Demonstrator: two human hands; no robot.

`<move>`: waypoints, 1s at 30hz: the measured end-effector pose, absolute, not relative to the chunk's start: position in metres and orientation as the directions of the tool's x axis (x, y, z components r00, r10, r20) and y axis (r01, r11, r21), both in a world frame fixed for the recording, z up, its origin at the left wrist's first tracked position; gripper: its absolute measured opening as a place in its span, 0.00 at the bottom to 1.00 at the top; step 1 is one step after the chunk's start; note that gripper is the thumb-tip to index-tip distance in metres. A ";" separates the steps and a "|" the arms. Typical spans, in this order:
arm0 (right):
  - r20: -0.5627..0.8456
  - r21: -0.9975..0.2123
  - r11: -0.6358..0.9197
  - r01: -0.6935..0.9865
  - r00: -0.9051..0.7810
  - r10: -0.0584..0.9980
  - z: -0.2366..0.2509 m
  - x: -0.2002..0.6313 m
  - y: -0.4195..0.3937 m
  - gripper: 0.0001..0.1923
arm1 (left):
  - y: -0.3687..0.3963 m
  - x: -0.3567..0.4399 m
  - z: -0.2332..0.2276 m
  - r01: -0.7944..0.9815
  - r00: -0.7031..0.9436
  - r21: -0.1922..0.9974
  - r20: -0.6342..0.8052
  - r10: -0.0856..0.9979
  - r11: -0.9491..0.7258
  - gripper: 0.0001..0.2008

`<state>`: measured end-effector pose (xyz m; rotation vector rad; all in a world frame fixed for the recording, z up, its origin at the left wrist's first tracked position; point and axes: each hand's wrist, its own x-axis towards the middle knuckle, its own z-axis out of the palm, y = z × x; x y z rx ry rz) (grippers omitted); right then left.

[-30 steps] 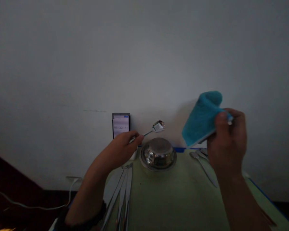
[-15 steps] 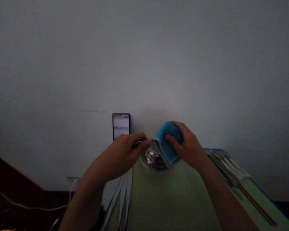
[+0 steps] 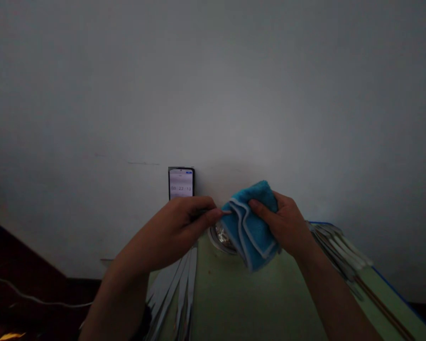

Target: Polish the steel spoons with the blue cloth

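The fluffy blue, white-edged cloth (image 3: 257, 232) has swung left onto the slim metal spoon (image 3: 227, 212); right hand (image 3: 287, 225) fingers clasp the cloth, left hand (image 3: 188, 218) fingers pinch the spoon.

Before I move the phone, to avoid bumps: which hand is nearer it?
Left: the left hand is in front of the phone, hiding its lower end; the right hand is farther right, holding the blue cloth.

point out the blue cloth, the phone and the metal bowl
Blue cloth (image 3: 258, 233): head view, on its folded front face.
Phone (image 3: 181, 182): head view, on its lit screen.
Metal bowl (image 3: 223, 236): head view, on the shiny side left uncovered.
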<state>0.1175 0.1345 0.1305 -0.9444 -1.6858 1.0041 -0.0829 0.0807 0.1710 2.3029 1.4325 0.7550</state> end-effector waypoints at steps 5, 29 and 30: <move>0.227 -0.919 0.369 0.139 -0.577 0.784 0.135 0.132 0.132 0.10 | 0.081 -0.086 0.169 0.700 0.372 0.571 0.221 0.901 -0.429 0.16; 0.201 -0.422 0.807 0.413 -0.825 0.528 0.133 0.113 0.115 0.14 | 0.076 -0.068 0.166 0.744 0.557 0.425 0.031 0.830 -0.516 0.12; 0.203 -0.423 0.809 0.407 -0.828 0.522 0.134 0.113 0.115 0.13 | 0.076 -0.068 0.166 0.745 0.554 0.422 0.040 0.832 -0.516 0.13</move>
